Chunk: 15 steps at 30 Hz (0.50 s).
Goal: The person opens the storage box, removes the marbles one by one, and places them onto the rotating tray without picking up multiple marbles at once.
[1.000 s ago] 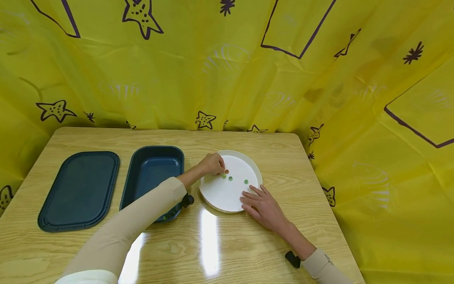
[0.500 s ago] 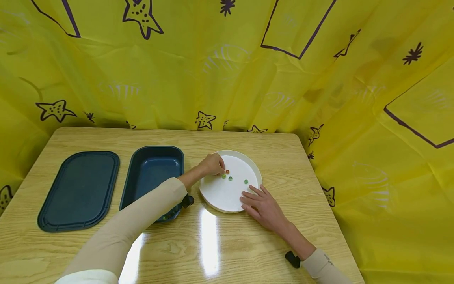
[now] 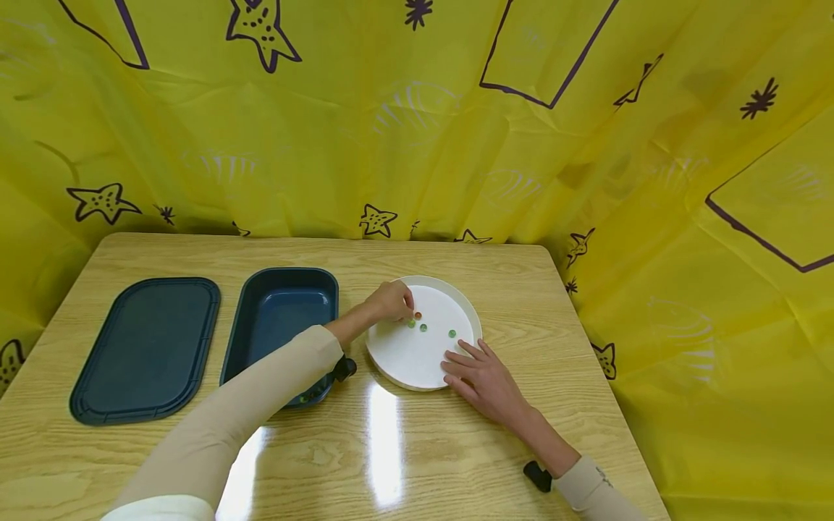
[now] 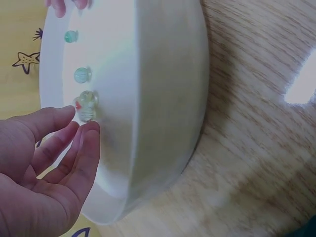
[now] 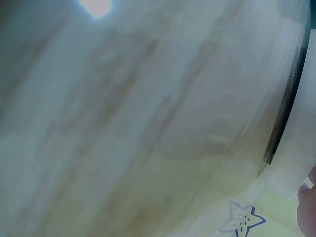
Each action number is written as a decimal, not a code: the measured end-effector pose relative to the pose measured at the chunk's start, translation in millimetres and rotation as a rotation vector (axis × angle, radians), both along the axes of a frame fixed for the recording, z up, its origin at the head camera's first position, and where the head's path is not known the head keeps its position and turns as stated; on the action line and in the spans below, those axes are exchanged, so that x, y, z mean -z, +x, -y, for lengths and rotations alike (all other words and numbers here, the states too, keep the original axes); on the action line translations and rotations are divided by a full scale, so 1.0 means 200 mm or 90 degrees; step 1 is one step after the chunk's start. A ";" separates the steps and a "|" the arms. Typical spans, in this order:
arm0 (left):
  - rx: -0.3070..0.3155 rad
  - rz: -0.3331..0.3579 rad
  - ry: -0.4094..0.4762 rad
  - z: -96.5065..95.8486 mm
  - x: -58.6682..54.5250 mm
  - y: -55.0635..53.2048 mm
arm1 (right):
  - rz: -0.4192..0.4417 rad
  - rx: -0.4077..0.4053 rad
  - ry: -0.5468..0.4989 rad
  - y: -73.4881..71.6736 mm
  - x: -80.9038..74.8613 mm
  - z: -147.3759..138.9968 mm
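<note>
Green and glassy, the marble (image 3: 411, 323) nearest your left hand (image 3: 391, 302) sits in the round white tray (image 3: 410, 365), just off centre toward ten o'clock. It should handle light, hard, slippery; pinch its middle. Round, it points nowhere, without a long axis. Your left fingers curl narrowly beside it; whether they hold anything, I can't tell. Your spread right hand (image 3: 481, 378) rests at four o'clock.

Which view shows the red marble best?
Head: there the red marble lies in plain view in the dish. Left wrist shows just a red patch, mostly hidden; right wrist shows none of it.
</note>
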State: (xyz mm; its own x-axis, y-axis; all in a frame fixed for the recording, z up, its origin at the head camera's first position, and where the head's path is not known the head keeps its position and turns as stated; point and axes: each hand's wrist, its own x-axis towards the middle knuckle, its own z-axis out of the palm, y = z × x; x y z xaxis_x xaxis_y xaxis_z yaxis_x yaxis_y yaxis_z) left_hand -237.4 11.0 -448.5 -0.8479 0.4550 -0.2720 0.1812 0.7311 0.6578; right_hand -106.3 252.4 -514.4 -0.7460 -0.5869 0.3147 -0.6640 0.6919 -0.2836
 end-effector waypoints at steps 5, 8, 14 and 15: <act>0.002 0.008 0.022 0.01 -0.04 0.00 | 0.002 0.000 -0.001 0.00 0.00 0.00; 0.011 0.019 0.043 0.03 -0.07 0.00 | -0.001 0.000 -0.002 0.00 0.00 0.00; 0.025 0.056 0.084 0.09 -0.15 0.02 | -0.007 0.000 0.001 0.00 0.00 0.00; 0.028 0.062 0.091 0.10 -0.16 0.03 | -0.006 0.000 0.002 0.00 0.00 0.00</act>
State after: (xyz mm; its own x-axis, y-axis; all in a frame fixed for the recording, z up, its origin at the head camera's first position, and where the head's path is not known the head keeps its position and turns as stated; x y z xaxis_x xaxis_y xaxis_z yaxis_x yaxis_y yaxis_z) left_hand -232.0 -9.9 -416.2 -0.7991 0.5308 -0.2824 0.1411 0.6221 0.7701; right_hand -105.9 253.2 -513.7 -0.7429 -0.5880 0.3199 -0.6667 0.6927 -0.2750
